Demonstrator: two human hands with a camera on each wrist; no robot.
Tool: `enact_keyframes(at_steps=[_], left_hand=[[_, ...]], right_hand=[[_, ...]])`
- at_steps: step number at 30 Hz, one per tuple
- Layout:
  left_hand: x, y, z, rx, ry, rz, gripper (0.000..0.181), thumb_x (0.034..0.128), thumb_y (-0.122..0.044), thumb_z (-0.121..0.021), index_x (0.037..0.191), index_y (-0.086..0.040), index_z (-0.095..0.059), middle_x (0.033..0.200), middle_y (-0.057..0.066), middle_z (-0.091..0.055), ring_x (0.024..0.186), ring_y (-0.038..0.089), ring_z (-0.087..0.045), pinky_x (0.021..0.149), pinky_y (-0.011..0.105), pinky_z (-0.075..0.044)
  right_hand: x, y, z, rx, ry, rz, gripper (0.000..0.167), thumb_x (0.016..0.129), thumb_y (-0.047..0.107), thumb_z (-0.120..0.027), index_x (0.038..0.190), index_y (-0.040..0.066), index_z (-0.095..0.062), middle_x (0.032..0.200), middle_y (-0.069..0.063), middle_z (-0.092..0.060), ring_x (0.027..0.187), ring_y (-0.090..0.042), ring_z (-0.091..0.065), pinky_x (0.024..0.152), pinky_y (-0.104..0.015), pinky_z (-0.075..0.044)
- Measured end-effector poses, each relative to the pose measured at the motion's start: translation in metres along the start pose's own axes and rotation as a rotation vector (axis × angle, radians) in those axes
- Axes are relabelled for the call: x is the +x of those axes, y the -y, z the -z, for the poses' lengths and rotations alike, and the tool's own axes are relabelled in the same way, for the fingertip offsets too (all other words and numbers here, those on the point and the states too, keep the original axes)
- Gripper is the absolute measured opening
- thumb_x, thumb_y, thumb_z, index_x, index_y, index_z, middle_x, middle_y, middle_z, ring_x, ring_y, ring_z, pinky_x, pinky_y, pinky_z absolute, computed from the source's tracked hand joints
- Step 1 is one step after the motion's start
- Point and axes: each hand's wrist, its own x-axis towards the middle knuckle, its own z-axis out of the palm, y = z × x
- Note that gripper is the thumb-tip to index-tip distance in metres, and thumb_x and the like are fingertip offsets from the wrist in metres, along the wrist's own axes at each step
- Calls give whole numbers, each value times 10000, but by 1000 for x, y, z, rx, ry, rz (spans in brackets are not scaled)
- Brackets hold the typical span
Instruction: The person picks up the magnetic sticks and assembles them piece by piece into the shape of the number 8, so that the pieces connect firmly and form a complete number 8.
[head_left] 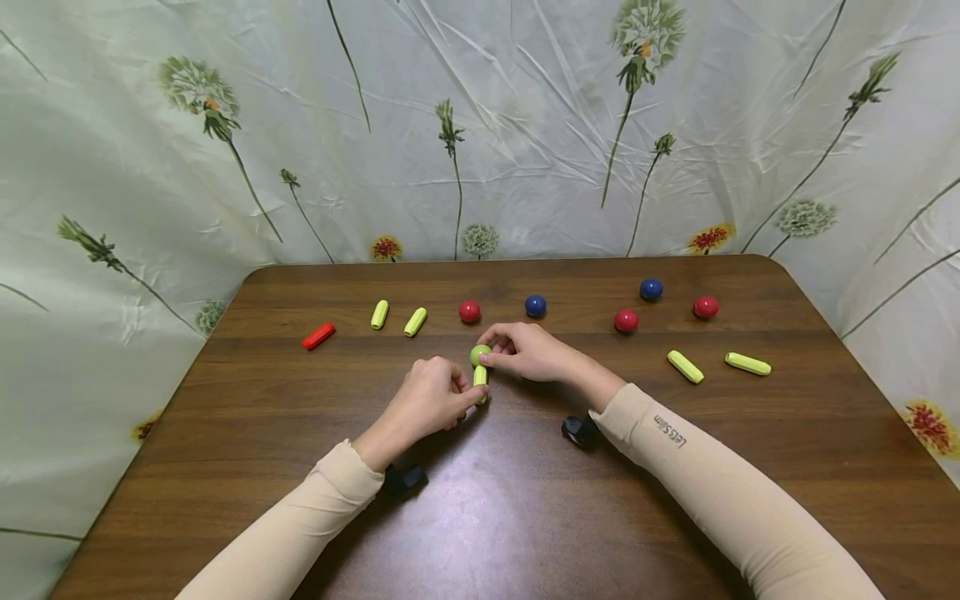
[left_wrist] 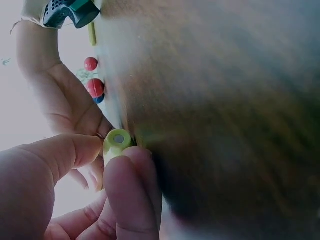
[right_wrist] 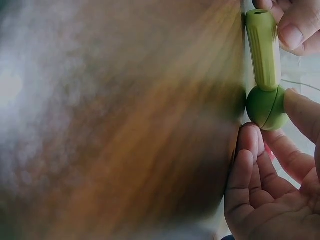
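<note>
My left hand (head_left: 429, 402) pinches a yellow-green ribbed rod (right_wrist: 264, 52) between thumb and fingers near its near end. The thumb and fingers of my right hand (head_left: 536, 354) hold a green ball (right_wrist: 265, 108) just beyond it. Rod and ball touch end-on, lined up away from me, low over the tabletop. In the left wrist view the rod's near end (left_wrist: 119, 139) faces the camera and shows a small grey disc in its middle. Part of the ball is hidden by my right fingertips in the head view.
On the brown table (head_left: 495, 517), a red rod (head_left: 318, 336) and two yellow rods (head_left: 380, 314) lie left. Behind my hands are a red ball (head_left: 469, 312) and a blue ball (head_left: 536, 305). More balls (head_left: 626, 321) and two yellow rods (head_left: 686, 367) lie right. A floral curtain (head_left: 525, 167) hangs behind.
</note>
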Motion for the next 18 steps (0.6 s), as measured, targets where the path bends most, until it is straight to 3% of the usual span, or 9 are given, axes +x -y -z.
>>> enact_keyframes(at_steps=[18], left_hand=[[-2,2,1,-85,25,15,317,952,-268,-798,673,-148,-708,494,-94,-626,392,53,-587,479,268,-523]], right_hand=[[2,-2,0,17,8,9,287,1063,265,-697,1281,79,-713,1017,-52,-735,888,-109,-644,805,-251,-510]])
